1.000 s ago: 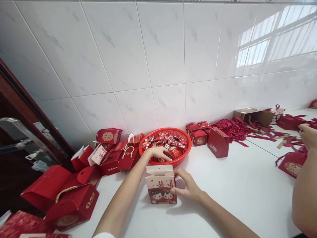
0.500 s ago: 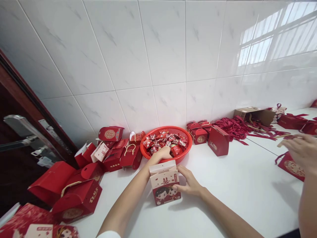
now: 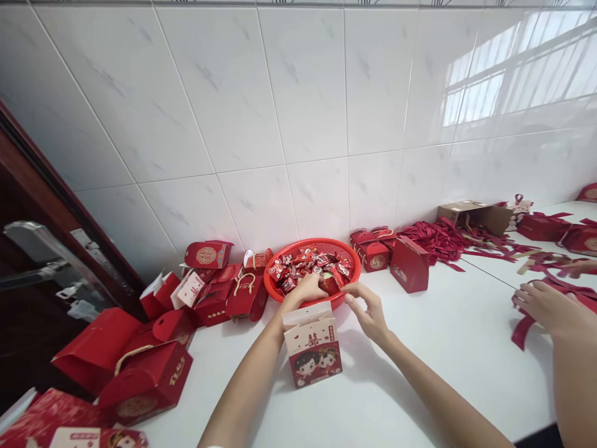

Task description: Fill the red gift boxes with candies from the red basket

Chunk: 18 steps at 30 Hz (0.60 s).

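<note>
An open-topped cream-and-red gift box [image 3: 313, 354] with two cartoon figures stands upright on the white table in front of me. My left hand [image 3: 310, 288] reaches past it into a red plastic basket [image 3: 352, 250] of wrapped sweets [image 3: 298, 262]. Its fingertips are down among the wrappers, so what they hold, if anything, is hidden. By the basket's front right rim is my right hand [image 3: 368, 311], off the box, thumb and index finger apart, nothing visible in it. Close to both hands lies a red packet [image 3: 332, 284] inside the basket.
Several red gift boxes [image 3: 144, 379] crowd the left side, beside a door handle [image 3: 35, 239]. A red box [image 3: 409, 264] stands right of the basket, near a heap of dark red ribbons [image 3: 431, 239] and a cardboard carton [image 3: 497, 219]. Another person's hand [image 3: 545, 305] handles ribbon at the right.
My right hand has let go of the gift box and moved up to the basket rim. My left hand stays among the sweets. The other person's hand has moved down onto a red box.
</note>
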Motion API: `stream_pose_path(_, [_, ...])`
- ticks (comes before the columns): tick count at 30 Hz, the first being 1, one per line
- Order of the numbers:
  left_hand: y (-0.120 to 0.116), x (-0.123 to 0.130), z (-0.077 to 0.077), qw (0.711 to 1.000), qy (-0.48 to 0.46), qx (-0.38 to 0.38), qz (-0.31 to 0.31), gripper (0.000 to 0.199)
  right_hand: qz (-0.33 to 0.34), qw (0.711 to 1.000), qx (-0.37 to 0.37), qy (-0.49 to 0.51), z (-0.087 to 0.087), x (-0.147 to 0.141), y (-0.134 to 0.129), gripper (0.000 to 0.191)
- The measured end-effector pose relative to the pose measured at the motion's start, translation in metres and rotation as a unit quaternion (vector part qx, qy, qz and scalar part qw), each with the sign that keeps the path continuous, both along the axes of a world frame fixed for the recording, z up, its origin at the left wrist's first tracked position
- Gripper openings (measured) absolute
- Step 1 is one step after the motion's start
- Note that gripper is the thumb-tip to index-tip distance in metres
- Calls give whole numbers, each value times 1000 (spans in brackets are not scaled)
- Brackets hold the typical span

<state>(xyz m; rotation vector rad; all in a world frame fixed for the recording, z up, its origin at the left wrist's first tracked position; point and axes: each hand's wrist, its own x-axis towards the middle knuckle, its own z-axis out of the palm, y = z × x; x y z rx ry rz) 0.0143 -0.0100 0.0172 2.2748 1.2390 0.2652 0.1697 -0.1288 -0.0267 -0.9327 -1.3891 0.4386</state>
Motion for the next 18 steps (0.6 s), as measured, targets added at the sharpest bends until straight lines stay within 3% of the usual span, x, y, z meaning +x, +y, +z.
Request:
stream_pose_path(2, [2, 0, 0, 1000, -27, 8, 7, 22, -29, 999, -9, 12, 10, 2, 15, 22])
stream_pose_path(4, [4, 0, 2, 994, -76, 54, 53, 24, -47, 998, -31, 42, 19, 4, 35, 19])
stream_pose_path(9, [6, -5, 4, 950, -253, 117, 140, 27, -47, 978, -123, 160, 27, 1, 85, 27])
stream_pose_path(13, [7, -9, -2, 910, -382, 107, 122, 24, 6, 972, -151, 182, 29, -6, 103, 31])
stream_pose_path(18, [17, -7, -13, 878, -462, 76, 95, 25, 81, 962, -163, 204, 32, -9, 101, 27])
